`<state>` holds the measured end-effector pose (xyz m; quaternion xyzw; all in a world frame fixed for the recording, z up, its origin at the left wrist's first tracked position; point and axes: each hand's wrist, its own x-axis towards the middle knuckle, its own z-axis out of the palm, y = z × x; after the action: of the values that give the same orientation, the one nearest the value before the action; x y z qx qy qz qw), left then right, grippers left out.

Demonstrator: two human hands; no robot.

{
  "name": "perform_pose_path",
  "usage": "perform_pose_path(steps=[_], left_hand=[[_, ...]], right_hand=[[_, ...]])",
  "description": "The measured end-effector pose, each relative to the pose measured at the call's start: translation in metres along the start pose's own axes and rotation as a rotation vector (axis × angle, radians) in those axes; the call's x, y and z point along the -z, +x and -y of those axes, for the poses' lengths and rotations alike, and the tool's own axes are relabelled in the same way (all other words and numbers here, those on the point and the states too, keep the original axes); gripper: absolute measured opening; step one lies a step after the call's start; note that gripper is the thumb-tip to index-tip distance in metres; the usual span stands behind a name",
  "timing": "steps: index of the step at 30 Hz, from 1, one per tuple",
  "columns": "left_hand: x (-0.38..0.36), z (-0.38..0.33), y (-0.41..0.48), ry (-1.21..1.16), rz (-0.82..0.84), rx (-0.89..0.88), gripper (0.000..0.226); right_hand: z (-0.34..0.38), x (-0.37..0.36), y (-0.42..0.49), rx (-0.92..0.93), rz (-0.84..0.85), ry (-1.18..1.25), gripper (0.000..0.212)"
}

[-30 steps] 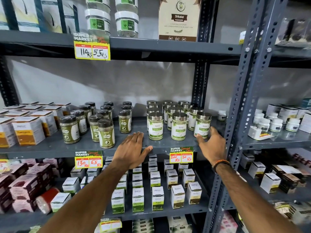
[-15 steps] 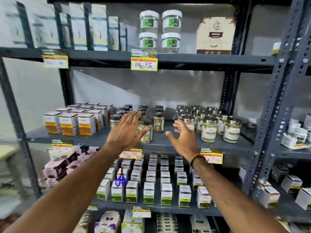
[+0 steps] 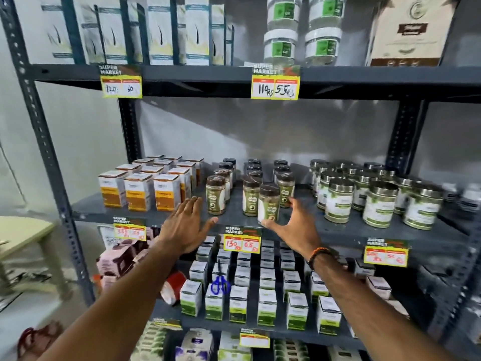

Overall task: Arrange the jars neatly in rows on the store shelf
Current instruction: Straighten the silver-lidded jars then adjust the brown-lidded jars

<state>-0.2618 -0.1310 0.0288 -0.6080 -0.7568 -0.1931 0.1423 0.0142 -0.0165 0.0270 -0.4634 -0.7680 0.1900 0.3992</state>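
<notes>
Right hand [image 3: 295, 226] cups, perhaps touching, front dark-lidded jar [image 3: 269, 204]; fingers spread.

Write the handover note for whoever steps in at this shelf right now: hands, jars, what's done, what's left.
Left hand: open, fingers spread, empty, at the shelf edge in front of the leftmost dark-lidded jar.
Right hand: open, cupped around the front dark-lidded jar; a firm grip is not visible.
Jars: dark-lidded jars stand in three files mid-shelf; that front jar sits forward, between the middle and right files. Silver-lidded jars stand grouped to the right, turmeric boxes to the left.
Done: the three files look mostly straight.
Left: set the stray front jar into line, then even the front row.
</notes>
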Motion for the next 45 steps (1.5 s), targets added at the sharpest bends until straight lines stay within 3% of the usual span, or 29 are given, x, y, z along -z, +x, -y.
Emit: perform_pose_path(steps=[3,7,12,31,45], left_hand=[[-0.018,0.009,0.009,-0.001,0.038,0.011,0.088],[-0.035,0.021,0.017,0.068,0.025,-0.022,0.094],[-0.044,0.025,0.02,0.092,0.01,-0.037,0.089],[-0.048,0.026,0.019,0.101,0.02,-0.017,0.095],[-0.048,0.026,0.019,0.093,0.023,-0.015,0.093]], right_hand=[[0.001,-0.007,0.006,0.014,-0.015,-0.034,0.104],[0.0,-0.013,0.008,0.063,-0.002,-0.082,0.066],[-0.001,-0.008,0.011,0.062,-0.015,-0.068,0.05],[-0.021,-0.009,0.04,-0.113,-0.125,-0.307,0.05],[-0.034,-0.013,0.046,-0.075,-0.149,-0.309,0.049]])
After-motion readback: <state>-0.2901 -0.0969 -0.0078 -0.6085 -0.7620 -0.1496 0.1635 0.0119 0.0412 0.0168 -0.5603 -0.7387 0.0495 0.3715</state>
